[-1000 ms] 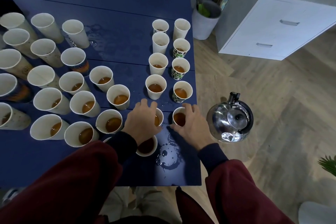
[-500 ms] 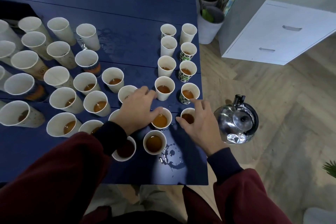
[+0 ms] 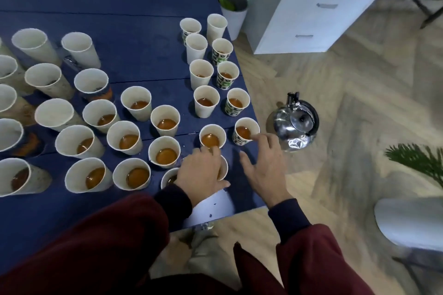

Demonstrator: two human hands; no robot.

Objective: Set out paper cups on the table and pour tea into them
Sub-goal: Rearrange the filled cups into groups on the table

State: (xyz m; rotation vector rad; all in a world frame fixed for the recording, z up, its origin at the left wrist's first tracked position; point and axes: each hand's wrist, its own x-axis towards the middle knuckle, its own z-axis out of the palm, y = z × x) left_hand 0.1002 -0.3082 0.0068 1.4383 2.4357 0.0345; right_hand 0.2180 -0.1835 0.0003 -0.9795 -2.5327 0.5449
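Observation:
Several paper cups stand on the dark blue table (image 3: 134, 2), many holding amber tea, such as one white cup (image 3: 165, 124). My left hand (image 3: 201, 172) lies over a white cup (image 3: 224, 167) near the table's right front corner, fingers curled over its far side and thumb on its near side. Just beyond its fingertips stands another filled cup (image 3: 212, 139). My right hand (image 3: 263, 170) is spread open, with a fingertip touching the rim of a green-patterned cup (image 3: 244, 133) at the table's right edge. A shiny steel kettle (image 3: 296, 124) stands on the floor to the right.
Tall cups with no tea visible (image 3: 80, 49) fill the far left. A wet, glaring patch (image 3: 211, 206) lies at the front edge. On the wooden floor are a white drawer cabinet (image 3: 311, 12), a potted plant (image 3: 233, 11), green fronds (image 3: 417, 160) and a white object (image 3: 410, 223).
The view has swung right. My right hand has opened from around the patterned cup, leaving only a fingertip on its rim. My left hand now covers the white cup nearer the front.

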